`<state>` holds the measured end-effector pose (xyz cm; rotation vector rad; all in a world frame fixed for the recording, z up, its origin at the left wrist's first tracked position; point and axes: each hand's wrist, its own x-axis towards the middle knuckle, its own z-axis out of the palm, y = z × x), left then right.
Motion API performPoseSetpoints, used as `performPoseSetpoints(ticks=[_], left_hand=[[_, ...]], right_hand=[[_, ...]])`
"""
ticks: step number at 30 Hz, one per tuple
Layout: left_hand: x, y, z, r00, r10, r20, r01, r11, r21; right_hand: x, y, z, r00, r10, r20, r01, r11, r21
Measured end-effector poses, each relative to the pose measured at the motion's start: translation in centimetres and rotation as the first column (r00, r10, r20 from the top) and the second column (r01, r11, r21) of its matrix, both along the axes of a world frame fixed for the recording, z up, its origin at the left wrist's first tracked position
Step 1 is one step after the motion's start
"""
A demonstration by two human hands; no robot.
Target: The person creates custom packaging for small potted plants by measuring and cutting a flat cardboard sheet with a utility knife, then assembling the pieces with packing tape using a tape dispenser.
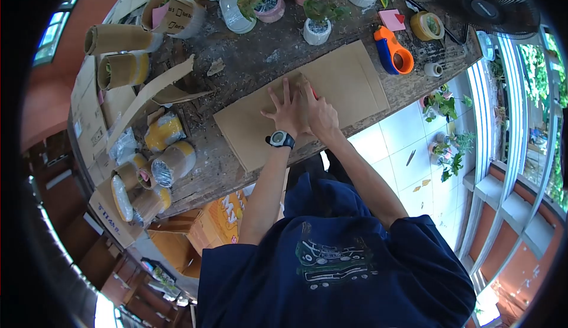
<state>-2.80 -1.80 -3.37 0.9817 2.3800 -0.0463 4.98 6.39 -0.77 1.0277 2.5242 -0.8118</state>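
A flat brown cardboard sheet (355,85) lies on the wooden table below both hands. My left hand (289,114) is pressed flat on it, fingers spread, with a dark watch (279,139) on the wrist. Close beside it, my right hand (322,115) is closed around a slim tool with a red part (315,94) showing. The index finger points toward the far edge of the sheet. Most of the tool is hidden under the fingers, so its kind is not clear.
An orange and blue tape dispenser (393,53) and a tape roll (427,26) stand to the right. Potted plants (317,27) line the back, near a black fan (488,5). Cardboard tubes (118,39), wrapped bundles (164,131) and a cardboard strip (151,94) crowd the left.
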Motion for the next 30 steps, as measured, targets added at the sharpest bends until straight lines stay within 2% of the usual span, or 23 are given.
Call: performPoseSetpoints(ticks=[2, 4, 7, 10, 12, 15, 17, 20, 21, 24, 25, 27, 30], left_hand=[[-0.1, -0.4, -1.0, 1.0, -0.005, -0.025, 0.006, 0.999, 0.038], [-0.4, -0.2, -0.2, 0.999, 0.02, 0.039, -0.021, 0.999, 0.031], [-0.6, -0.2, 0.0, 0.997, 0.028, 0.075, -0.03, 0.999, 0.02], [-0.4, -0.4, -0.3, 0.996, 0.015, 0.088, -0.016, 1.0, 0.009], [-0.6, -0.3, -0.7, 0.995, 0.012, 0.099, -0.011, 1.0, -0.004], [-0.8, -0.2, -0.8, 0.99, 0.009, 0.144, 0.002, 0.997, -0.08], [-1.1, 0.4, -0.7, 0.985, 0.016, 0.169, 0.007, 0.99, -0.139], [-1.2, 0.2, -1.2, 0.984, 0.021, 0.178, 0.001, 0.992, -0.124], [-1.2, 0.3, -1.4, 0.983, 0.032, 0.182, -0.01, 0.993, -0.117], [-0.9, 0.2, -1.4, 0.982, 0.045, 0.186, -0.025, 0.994, -0.108], [-0.9, 0.2, -1.3, 0.982, 0.047, 0.183, -0.028, 0.994, -0.103], [-1.1, 0.2, -1.2, 0.984, 0.05, 0.173, -0.034, 0.995, -0.095], [-0.8, 0.0, -1.0, 0.982, 0.039, 0.184, -0.018, 0.993, -0.115]], right_hand=[[3.4, -1.6, 1.6, 0.999, 0.029, 0.046, -0.029, 1.0, -0.007], [8.6, -3.3, 2.5, 0.998, -0.046, 0.045, 0.049, 0.997, -0.058], [12.9, -2.1, 5.4, 0.973, 0.008, 0.229, 0.057, 0.96, -0.275], [7.9, 0.6, 6.0, 0.991, -0.12, -0.066, 0.108, 0.981, -0.16], [2.4, 2.9, 4.4, 0.986, -0.134, -0.098, 0.117, 0.98, -0.162], [-0.4, 3.8, 1.0, 0.984, -0.083, -0.156, 0.068, 0.993, -0.097], [2.9, 2.3, 2.2, 0.996, -0.074, -0.046, 0.068, 0.991, -0.117], [11.5, 0.0, 5.2, 0.987, -0.014, 0.159, 0.046, 0.979, -0.198], [12.2, 0.0, 6.5, 0.979, 0.001, 0.202, 0.046, 0.972, -0.229], [9.1, 1.4, 7.2, 0.99, -0.063, 0.125, 0.088, 0.976, -0.2], [6.4, 2.4, 6.8, 0.996, -0.071, -0.057, 0.062, 0.986, -0.153], [0.6, 4.3, 4.9, 0.979, -0.092, -0.179, 0.074, 0.992, -0.105], [-1.2, 4.8, 2.7, 0.994, -0.068, -0.084, 0.064, 0.997, -0.052]])
